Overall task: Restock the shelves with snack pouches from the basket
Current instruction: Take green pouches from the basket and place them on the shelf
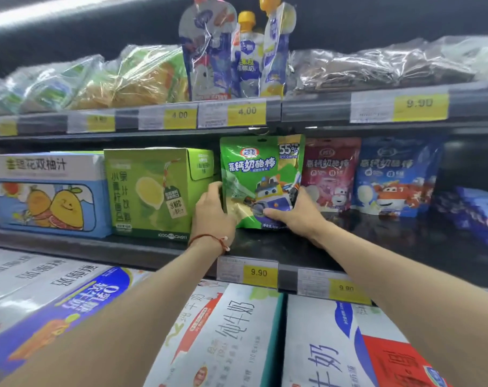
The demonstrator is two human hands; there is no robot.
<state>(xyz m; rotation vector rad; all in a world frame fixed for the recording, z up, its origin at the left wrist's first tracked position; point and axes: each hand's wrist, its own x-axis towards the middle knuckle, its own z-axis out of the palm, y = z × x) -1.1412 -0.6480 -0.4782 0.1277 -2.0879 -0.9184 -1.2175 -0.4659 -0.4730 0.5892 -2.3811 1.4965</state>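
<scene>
One green pouch [261, 174] stands upright on the middle shelf [268, 248], held between both hands. The left hand [212, 208] curls round its lower left edge. The right hand [293, 215] pinches its lower right corner, thumb laid across the front and fingers behind. Just right of the right hand stands a red pouch [330, 174], partly hidden by the green one, and past that a blue pouch [396, 177]. Just left of the left hand sits a green box [153, 191]. A red cord [209, 240] circles the left wrist. Below the hands, on the shelf's front edge, a yellow price tag [248, 272] reads 9.90. Under the forearms lie milk cartons [231, 331]. Above the hands, one shelf up, stand spouted pouches [237, 60].
</scene>
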